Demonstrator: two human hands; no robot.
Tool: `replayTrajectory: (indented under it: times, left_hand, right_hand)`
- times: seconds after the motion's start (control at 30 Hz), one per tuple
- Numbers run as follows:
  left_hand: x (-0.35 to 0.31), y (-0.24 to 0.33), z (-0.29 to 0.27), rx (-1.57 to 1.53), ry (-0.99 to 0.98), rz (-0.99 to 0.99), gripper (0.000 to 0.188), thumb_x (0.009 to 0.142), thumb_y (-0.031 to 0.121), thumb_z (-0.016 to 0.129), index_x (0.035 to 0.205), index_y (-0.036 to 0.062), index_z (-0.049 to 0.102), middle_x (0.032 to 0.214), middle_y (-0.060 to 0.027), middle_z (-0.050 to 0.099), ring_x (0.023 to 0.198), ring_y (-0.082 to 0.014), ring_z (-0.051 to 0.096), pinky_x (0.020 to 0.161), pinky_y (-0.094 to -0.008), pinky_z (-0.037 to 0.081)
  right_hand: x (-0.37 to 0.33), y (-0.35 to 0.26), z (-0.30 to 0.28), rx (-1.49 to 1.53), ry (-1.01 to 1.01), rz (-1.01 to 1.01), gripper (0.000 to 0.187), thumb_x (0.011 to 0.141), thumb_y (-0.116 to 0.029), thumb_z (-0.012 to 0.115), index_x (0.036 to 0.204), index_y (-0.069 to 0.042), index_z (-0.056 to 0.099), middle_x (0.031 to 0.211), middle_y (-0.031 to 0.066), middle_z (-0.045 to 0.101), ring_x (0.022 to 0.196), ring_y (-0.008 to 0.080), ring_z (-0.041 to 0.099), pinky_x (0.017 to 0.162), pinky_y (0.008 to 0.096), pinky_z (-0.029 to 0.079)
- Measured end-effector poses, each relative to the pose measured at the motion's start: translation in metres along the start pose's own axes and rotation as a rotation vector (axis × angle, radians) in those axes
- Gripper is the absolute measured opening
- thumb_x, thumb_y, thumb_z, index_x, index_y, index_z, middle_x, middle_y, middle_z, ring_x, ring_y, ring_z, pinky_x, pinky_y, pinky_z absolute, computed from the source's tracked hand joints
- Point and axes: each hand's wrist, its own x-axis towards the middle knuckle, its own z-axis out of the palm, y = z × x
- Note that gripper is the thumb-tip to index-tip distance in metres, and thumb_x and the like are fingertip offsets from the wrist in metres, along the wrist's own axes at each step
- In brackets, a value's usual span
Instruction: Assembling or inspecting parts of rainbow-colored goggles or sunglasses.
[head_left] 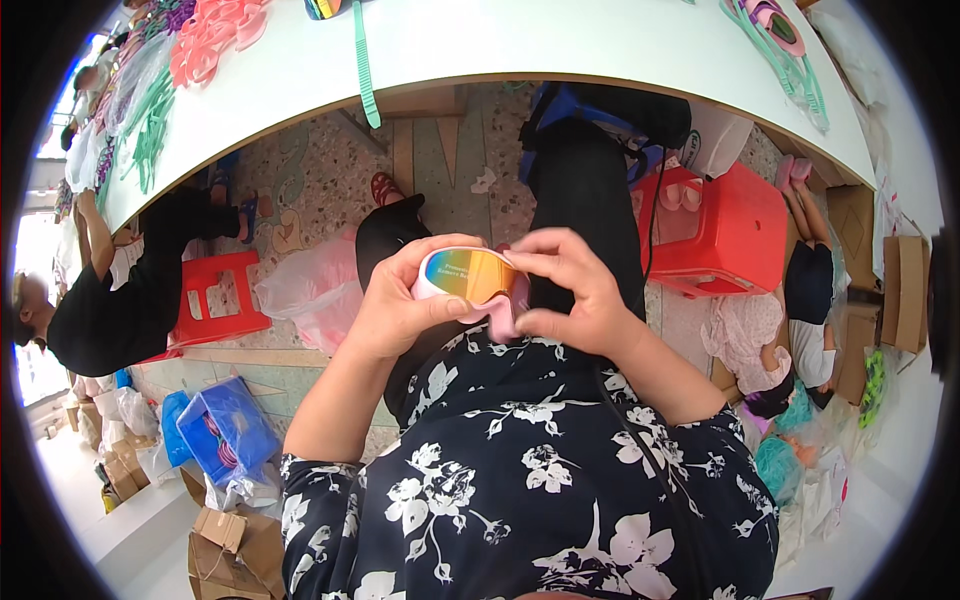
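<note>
1. Swim goggles, pink-framed, mirrored lens (450,272): one pair, between the two hands, above the lap; lens turned upward, apparently so its face stays in sight.
2. Left hand (392,300): one, clamped on the goggles' left end, thumb along the lower rim; the grip seems meant to steady the frame.
3. Right hand (585,300): one, at the goggles' right end, fingers at the upper rim, thumb apart from them near the lower edge; whether it pinches, cannot tell.
4. White table (480,45): one, ahead of both hands.
5. Mint strap (364,75): one, ahead of the left hand, hanging over the table edge.
6. Coral-pink bundle (210,45): one heap, ahead and left of the left hand; pieces too tangled to count.
7. Red plastic stools: two; the near stool (745,235) right of the right hand, the far stool (235,322) left of the left hand.
8. Translucent plastic bag (305,285): one, just left of the left hand.
9. Blue crate (257,420): one, behind and left of the left hand, pink coils inside, uncounted.
</note>
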Motion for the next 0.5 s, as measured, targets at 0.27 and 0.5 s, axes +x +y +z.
replayTrajectory:
  times: [0.27, 0.5]
  left_hand:
    - [-0.0019, 0.0013, -0.0045, 0.138, -0.016, 0.092, 0.065, 0.071, 0.006, 0.088, 0.129, -0.0027, 0.059, 0.122, -0.0101, 0.065, 0.109, -0.0161, 0.064, 0.096, -0.0311, 0.051]
    - [-0.0013, 0.0010, -0.0033, 0.137, 0.005, 0.120, 0.066, 0.071, 0.008, 0.088, 0.129, -0.0031, 0.059, 0.123, -0.0117, 0.065, 0.111, -0.0178, 0.064, 0.097, -0.0325, 0.051]
  right_hand:
    - [0.0047, -0.0139, 0.0052, -0.100, -0.037, -0.033, 0.072, 0.075, -0.025, 0.085, 0.138, -0.005, 0.056, 0.114, 0.0159, 0.057, 0.097, 0.0285, 0.062, 0.084, 0.0350, 0.053]
    - [0.0013, -0.0069, 0.0069, -0.172, 0.047, -0.112, 0.062, 0.072, -0.021, 0.087, 0.127, -0.003, 0.065, 0.113, 0.0153, 0.063, 0.098, 0.0291, 0.065, 0.085, 0.0359, 0.054]
